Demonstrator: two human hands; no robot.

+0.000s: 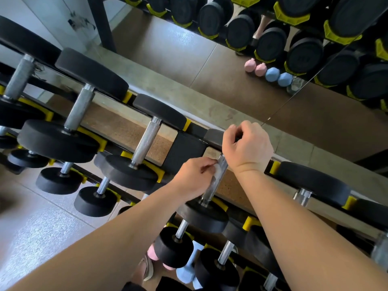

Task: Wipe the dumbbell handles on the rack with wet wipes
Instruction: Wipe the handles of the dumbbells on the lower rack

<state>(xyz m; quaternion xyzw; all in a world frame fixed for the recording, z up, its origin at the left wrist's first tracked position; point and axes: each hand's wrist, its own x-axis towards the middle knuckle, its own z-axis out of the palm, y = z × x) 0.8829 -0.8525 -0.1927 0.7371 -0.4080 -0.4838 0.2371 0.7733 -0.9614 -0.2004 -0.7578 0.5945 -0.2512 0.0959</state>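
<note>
Two bare forearms stretched to the rack [184, 148], where the left hand [195, 175] pinched a wet wipe [217, 170] against a knurled steel dumbbell handle [212, 187]; the right hand [247, 148] curled over its far head [213, 135]. The wet wipe looked limp and light; the dumbbell handle looked stiff and grippy, best wiped mid-shaft with its heavy weight left cradled.

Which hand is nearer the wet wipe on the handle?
Left. The left hand pinches the wet wipe against the handle; the right hand grips the dumbbell's far head, just beyond the wipe.

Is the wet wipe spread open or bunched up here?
Bunched: the wet wipe is a small wad that the left hand pinches against the dumbbell handle.
</note>
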